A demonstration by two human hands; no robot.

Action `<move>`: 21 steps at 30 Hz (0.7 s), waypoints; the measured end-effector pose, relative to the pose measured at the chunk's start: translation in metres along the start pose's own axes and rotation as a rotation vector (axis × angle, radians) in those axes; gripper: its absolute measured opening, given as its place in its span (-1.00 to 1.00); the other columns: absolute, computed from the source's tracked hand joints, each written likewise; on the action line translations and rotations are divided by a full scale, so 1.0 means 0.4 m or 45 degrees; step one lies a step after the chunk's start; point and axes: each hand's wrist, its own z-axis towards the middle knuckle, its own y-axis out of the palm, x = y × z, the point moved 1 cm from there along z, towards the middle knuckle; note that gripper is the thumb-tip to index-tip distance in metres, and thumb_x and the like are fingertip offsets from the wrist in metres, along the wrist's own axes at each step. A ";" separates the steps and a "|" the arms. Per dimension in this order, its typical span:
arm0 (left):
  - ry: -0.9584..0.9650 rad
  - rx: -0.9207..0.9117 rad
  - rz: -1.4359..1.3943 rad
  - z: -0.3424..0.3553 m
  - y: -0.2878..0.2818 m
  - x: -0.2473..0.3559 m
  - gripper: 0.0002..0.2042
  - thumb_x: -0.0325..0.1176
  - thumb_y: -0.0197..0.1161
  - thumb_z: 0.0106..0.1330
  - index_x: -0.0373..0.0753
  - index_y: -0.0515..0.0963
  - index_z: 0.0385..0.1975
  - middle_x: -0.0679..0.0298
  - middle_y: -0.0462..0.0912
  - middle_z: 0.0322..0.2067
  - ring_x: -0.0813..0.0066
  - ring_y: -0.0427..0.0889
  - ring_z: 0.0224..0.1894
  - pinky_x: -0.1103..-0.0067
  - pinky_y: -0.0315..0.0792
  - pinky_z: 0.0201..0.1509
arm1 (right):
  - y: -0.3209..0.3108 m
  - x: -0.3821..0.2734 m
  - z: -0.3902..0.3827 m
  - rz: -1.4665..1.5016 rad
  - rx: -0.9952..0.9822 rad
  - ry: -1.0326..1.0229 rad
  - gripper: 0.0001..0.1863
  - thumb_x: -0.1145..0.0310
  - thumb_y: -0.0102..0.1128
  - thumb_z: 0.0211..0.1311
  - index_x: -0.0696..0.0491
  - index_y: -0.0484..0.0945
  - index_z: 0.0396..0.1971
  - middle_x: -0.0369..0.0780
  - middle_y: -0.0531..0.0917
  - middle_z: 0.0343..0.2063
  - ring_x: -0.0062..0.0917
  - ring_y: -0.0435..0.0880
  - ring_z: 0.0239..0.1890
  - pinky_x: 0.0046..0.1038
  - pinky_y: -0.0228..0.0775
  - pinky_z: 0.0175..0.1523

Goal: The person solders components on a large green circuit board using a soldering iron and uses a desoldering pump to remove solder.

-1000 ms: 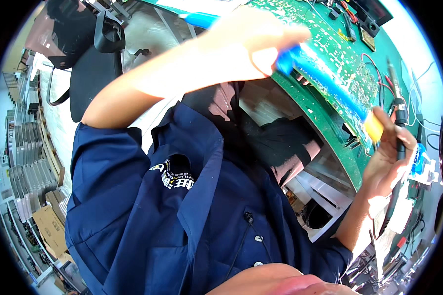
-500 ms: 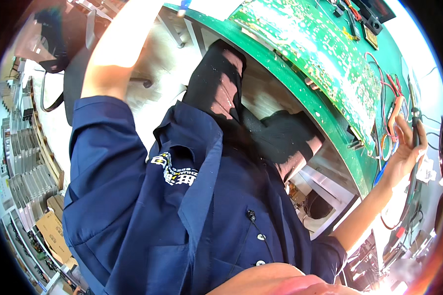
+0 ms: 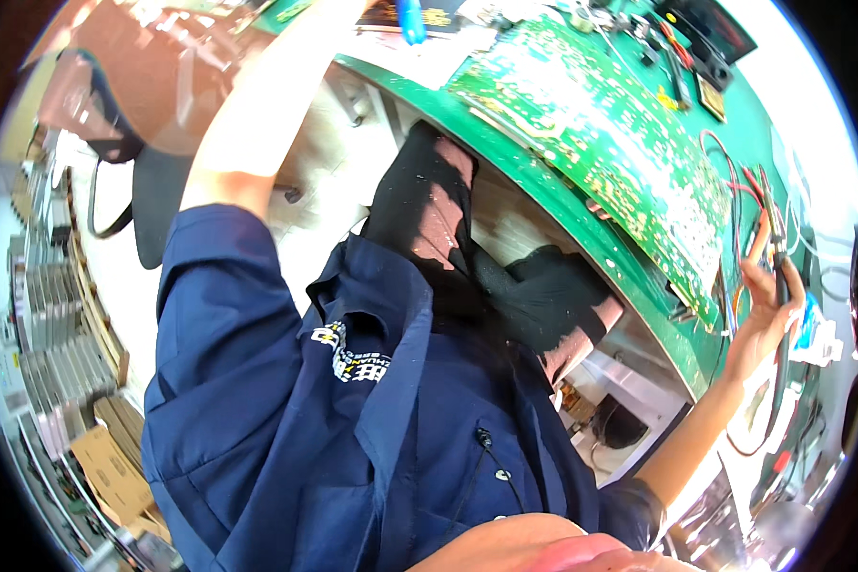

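My right hand, at the right edge of the bench, is closed round the black handle of a soldering iron; its cord loops down below the wrist. My left arm reaches to the top edge, where the left hand is washed out by glare and its fingers are cut off. A blue pen-like tool sticks out just beside it and appears held. Between the hands, a large green circuit board lies on the green bench top, solder dots facing up.
Red and orange test leads lie beside the board's right end. A dark-screened device and small parts sit behind it. At the top, a dark booklet lies near white paper. A black chair and stacked racks stand left.
My left hand and the blue tool have shifted right, toward the board. My right hand with the soldering iron has moved slightly left and down. The view has shifted, showing more bench top.
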 end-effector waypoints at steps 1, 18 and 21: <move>0.073 -0.008 0.013 -0.023 -0.038 0.023 -0.42 0.13 0.36 0.22 -0.39 0.68 -0.14 -0.20 0.71 -0.23 -0.12 0.73 -0.15 0.16 0.57 -0.08 | 0.002 0.000 -0.002 -0.013 0.049 0.059 -0.24 -0.22 -0.38 0.58 0.21 0.21 0.34 0.01 0.73 -0.10 -0.33 0.67 0.07 -0.31 0.34 0.26; 1.411 -0.197 -0.289 -0.330 0.001 0.747 -0.89 -0.42 0.21 0.13 -0.29 0.63 -0.42 -0.04 0.70 -0.35 -0.06 0.71 -0.19 0.19 0.59 -0.13 | -0.017 0.001 0.029 0.176 0.439 0.107 -0.01 -0.41 -0.36 0.44 0.33 0.42 0.23 -0.23 0.56 -0.41 -0.58 0.44 -0.36 -0.52 0.25 -0.20; 1.262 -0.275 -0.103 -0.305 0.069 0.735 -0.87 -0.39 0.23 0.11 -0.29 0.64 -0.42 -0.04 0.72 -0.34 -0.05 0.72 -0.18 0.22 0.61 -0.08 | -0.023 0.019 0.030 0.130 0.453 0.130 -0.05 -0.40 -0.47 0.49 0.25 0.50 0.18 -0.30 0.57 -0.47 -0.59 0.41 -0.39 -0.52 0.27 -0.18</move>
